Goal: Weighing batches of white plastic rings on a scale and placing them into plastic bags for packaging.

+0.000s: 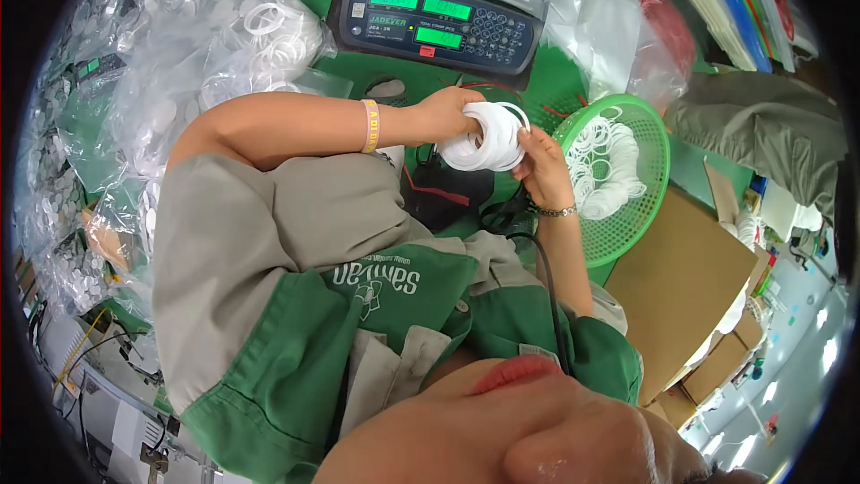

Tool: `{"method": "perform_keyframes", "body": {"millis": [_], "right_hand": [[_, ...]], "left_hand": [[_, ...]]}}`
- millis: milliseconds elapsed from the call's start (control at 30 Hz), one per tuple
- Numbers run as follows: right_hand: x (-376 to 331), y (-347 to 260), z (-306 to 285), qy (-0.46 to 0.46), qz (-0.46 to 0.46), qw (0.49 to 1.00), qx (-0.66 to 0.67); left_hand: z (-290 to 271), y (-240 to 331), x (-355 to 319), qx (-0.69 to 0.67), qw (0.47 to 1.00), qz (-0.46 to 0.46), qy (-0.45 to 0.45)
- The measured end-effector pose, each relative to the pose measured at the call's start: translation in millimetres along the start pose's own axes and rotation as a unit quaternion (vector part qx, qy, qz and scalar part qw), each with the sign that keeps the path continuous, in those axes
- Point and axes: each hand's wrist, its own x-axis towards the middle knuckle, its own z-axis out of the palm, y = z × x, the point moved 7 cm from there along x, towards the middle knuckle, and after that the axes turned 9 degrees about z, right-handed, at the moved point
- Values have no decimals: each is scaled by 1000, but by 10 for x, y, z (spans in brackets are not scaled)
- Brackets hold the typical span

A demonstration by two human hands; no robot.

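Note:
A stack of white plastic rings [475, 152] is held between my two hands, in front of my chest. My left hand [441, 116] grips the stack from its left side, with the fingers closed round the rings. At the right edge of the stack, my right hand [546, 166] pinches one or more rings that stand slightly apart from the others. Close by my right wrist is a green mesh basket [660, 166] with many loose white rings [609, 161] in it.
Beyond my hands stands a dark counting scale [430, 31] with lit green displays. Clear plastic bags of white rings and discs [278, 40] crowd the left. A brown cardboard box [681, 273] is at the right, near the basket. Red cord [560, 111] lies on the green tabletop.

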Motion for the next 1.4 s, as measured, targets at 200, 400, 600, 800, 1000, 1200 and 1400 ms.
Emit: {"method": "perform_keyframes", "body": {"millis": [200, 400, 600, 800, 1000, 1200, 1400], "right_hand": [[3, 16, -98, 1, -28, 1000, -8], [23, 7, -157, 31, -63, 997, -27], [19, -62, -158, 43, -71, 996, -34], [21, -209, -210, 78, -88, 992, -53], [49, -474, -192, 86, -113, 989, -33], [134, -602, -154, 73, -151, 985, -26], [247, -1085, 45, 65, -217, 973, -45]], "left_hand": [[-1, -10, 24, -2, 1000, 2, 13], [-34, -14, 27, -12, 999, -6, 37], [-75, -61, 49, -16, 999, 0, 45], [-142, -49, 36, -63, 995, -3, 80], [-294, -83, 25, -143, 979, 38, 140], [-350, -47, 20, -168, 970, 91, 151], [-365, -59, -31, -191, 965, 80, 161]]}}
